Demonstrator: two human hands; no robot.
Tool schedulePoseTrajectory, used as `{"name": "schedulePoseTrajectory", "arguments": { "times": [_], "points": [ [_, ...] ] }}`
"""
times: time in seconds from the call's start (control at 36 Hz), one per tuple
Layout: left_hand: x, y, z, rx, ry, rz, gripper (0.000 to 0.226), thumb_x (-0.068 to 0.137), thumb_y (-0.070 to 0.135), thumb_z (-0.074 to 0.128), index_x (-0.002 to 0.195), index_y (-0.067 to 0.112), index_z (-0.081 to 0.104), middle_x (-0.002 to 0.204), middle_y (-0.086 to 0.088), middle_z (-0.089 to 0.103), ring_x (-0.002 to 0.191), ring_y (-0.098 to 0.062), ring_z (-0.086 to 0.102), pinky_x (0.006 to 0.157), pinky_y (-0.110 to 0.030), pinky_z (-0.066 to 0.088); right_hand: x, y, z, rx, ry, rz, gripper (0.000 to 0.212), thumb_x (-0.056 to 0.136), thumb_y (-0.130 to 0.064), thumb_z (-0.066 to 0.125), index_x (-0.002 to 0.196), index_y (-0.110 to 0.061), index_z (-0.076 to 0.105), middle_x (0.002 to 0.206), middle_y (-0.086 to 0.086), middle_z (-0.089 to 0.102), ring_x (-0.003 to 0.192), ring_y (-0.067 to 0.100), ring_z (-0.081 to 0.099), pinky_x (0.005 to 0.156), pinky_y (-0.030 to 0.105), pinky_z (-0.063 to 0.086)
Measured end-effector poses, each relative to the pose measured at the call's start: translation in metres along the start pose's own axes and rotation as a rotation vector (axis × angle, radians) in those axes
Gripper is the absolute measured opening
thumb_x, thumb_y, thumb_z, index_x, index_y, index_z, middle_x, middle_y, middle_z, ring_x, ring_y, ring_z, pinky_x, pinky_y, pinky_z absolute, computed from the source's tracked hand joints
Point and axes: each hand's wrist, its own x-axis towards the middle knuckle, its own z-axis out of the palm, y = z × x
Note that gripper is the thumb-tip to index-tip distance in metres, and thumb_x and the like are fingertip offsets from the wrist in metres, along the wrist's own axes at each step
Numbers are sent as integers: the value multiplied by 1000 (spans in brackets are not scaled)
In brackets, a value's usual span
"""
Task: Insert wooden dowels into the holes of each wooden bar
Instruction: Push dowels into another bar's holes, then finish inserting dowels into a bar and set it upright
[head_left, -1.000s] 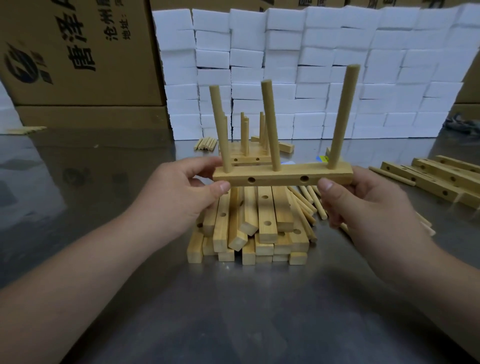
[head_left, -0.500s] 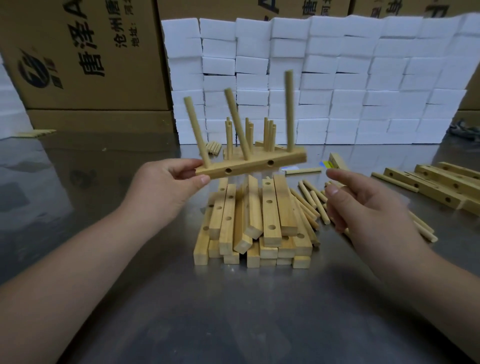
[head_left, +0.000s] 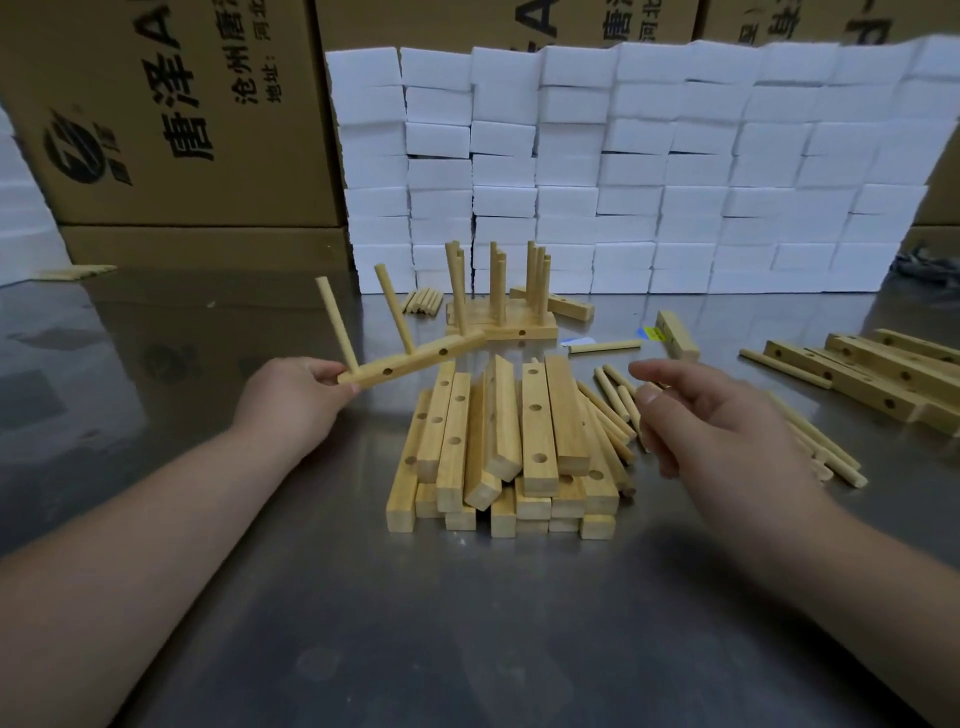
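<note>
Head view: left hand (head_left: 296, 395) pinching near end of pale square-section wooden bar (head_left: 415, 358), held tilted over grey metal table (head_left: 467, 623), at least two round wooden dowels (head_left: 336, 322) seated in it; right hand (head_left: 717, 415) spread and empty above loose dowels (head_left: 615, 402); heap of undowelled bars (head_left: 509, 447) between the hands. Risk judged: one-ended pinch may let bar swing or slip; could strike finished bars (head_left: 498, 317) behind and unseat dowels.
</note>
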Motion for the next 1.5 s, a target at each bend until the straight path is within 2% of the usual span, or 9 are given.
{"name": "schedulePoseTrajectory", "arguments": {
  "times": [0.25, 0.39, 0.61, 0.89, 1.03, 1.11, 1.28, 1.39, 1.5],
  "points": [
    [30, 12, 23, 232, -149, 122, 35, 88, 34, 62, 120, 19, 64, 116, -3, 65, 102, -23, 57, 75, -27, 40, 3, 4, 1, 19, 0, -5, 15, 89, -25, 54, 90, -40, 60, 53, -8, 54, 46, 0, 46, 47, 16, 43],
    [51, 23, 49, 297, -220, 210, 37, 88, 37, 60, 121, 21, 63, 118, -2, 64, 102, -21, 57, 73, -26, 39, 2, 4, 2, 7, -24, 3, 13, 86, -29, 53, 90, -39, 61, 55, -7, 55, 49, 4, 47, 52, 29, 45],
    [76, 47, 84, 482, -261, 428, 40, 92, 42, 51, 126, 22, 59, 122, -6, 62, 111, -24, 53, 82, -30, 42, 2, 1, 3, 15, -60, 2, 17, 78, -32, 51, 88, -34, 64, 56, -6, 58, 48, 2, 51, 45, 13, 43],
    [98, 55, 106, 574, -213, 551, 40, 91, 47, 49, 121, 24, 62, 116, -1, 64, 105, -22, 55, 74, -28, 38, -1, 1, 5, -18, -105, -16, 21, 70, -36, 52, 83, -45, 66, 60, -2, 61, 51, 2, 53, 46, 10, 42],
    [101, 56, 107, 541, -212, 540, 35, 90, 45, 51, 111, 23, 67, 102, 1, 66, 92, -18, 55, 67, -27, 37, 0, -1, 4, -49, -61, -18, 20, 69, -35, 52, 80, -41, 68, 60, 2, 60, 48, 5, 50, 44, 13, 41],
    [100, 55, 107, 535, -210, 535, 35, 89, 46, 51, 110, 23, 67, 104, 1, 66, 94, -18, 55, 67, -27, 37, 2, -2, -1, -139, -20, -22, 16, 69, -37, 51, 71, -37, 67, 66, -4, 63, 59, 9, 56, 45, 16, 42],
    [88, 59, 102, 475, -101, 418, 41, 87, 44, 43, 119, 19, 50, 102, -2, 59, 86, -22, 53, 62, -30, 34, 7, 0, -17, -328, 78, -48, 15, 74, -40, 47, 76, -41, 62, 77, -20, 62, 66, 4, 56, 55, 31, 47],
    [78, 58, 89, 395, -67, 285, 23, 92, 31, 36, 97, 16, 51, 85, -3, 56, 73, -21, 51, 55, -30, 31, 11, 4, -28, -440, 77, -27, 12, 78, -40, 48, 76, -45, 58, 69, -25, 59, 55, -2, 54, 49, 25, 38],
    [58, 56, 76, 161, -74, 146, 26, 92, 28, 35, 70, 20, 46, 73, -2, 52, 62, -16, 47, 50, -28, 28, 17, 10, -30, -701, -44, 48, 11, 84, -39, 51, 87, -44, 60, 71, -17, 54, 60, 4, 53, 53, 26, 43]
  ]
}}
